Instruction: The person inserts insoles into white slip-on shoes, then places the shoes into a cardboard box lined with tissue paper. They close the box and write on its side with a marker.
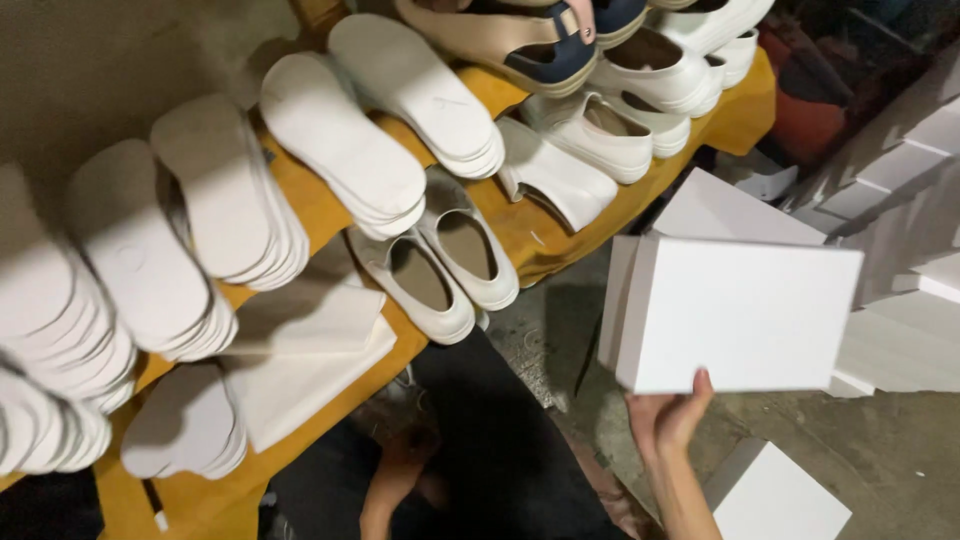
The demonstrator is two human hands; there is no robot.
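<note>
Here the person's right hand [668, 415] holds a white box [740, 315] from below. The thumb is pressed up on the box's near side and the other fingers are hidden under it, so the hand grips the box. The box is up in the air, off the worktop's right edge and above the grey floor [880, 450].

The left hand [405, 462] is low down in the dark, near the person's black clothes [500, 440], just below the near edge of the worktop. I cannot tell if it is spread or closed, or if it holds anything.

The yellow worktop [530, 235] is full of shoe things. A pair of white slip-on shoes [440, 265] sits at its near edge, side by side and touching. Next to them, further left along that edge, lies a pile of white paper sheets [310, 345]. Stacks of white insoles [215, 190] fill the left side and lean on each other. More white shoes [600, 130] stand along the right edge, toward the far corner. A tan and blue sandal [520, 40] rests at the far edge.

On the floor there are more white boxes. One flat white box [775, 495] lies near the right arm. A pile of white boxes [900, 200] is stacked at the right, well apart from the worktop.
</note>
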